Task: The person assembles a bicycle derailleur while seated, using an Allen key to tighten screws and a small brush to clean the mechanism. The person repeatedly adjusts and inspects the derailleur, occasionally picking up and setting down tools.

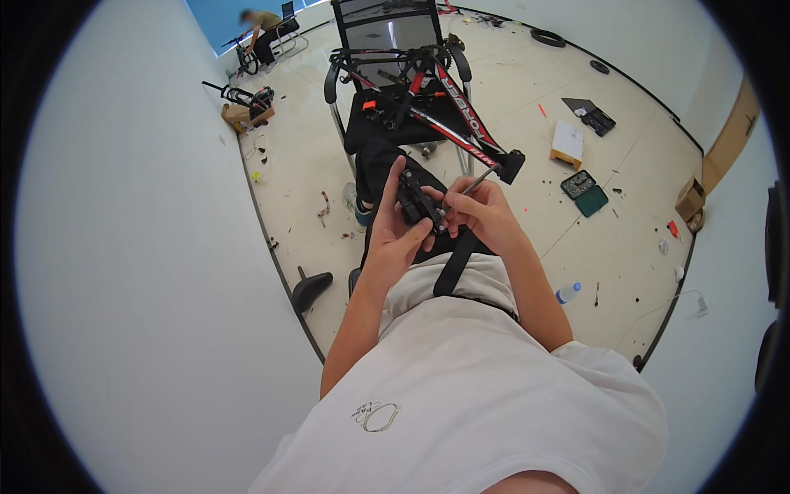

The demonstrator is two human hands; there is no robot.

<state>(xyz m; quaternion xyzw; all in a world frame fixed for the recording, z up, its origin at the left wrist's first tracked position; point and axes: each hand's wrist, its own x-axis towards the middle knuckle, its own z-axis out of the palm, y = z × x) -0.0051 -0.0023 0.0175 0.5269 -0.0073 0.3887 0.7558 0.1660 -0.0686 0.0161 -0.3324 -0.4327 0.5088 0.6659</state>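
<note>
My left hand is closed around a black bicycle part, held over my lap with the index finger stretched along its side. Its exact kind is hard to make out. In my right hand, pinched between thumb and fingers, is a thin metal rod-like tool. One end points up and away, while the other end meets the near right side of the black part, where my fingers partly hide it. Just beyond my hands, a red and black bicycle frame rests across a black chair.
Right of the chair, the floor holds a white-topped box, an open green tool case, a black case and a bottle. A bicycle saddle lies by the left wall. Another person sits far left.
</note>
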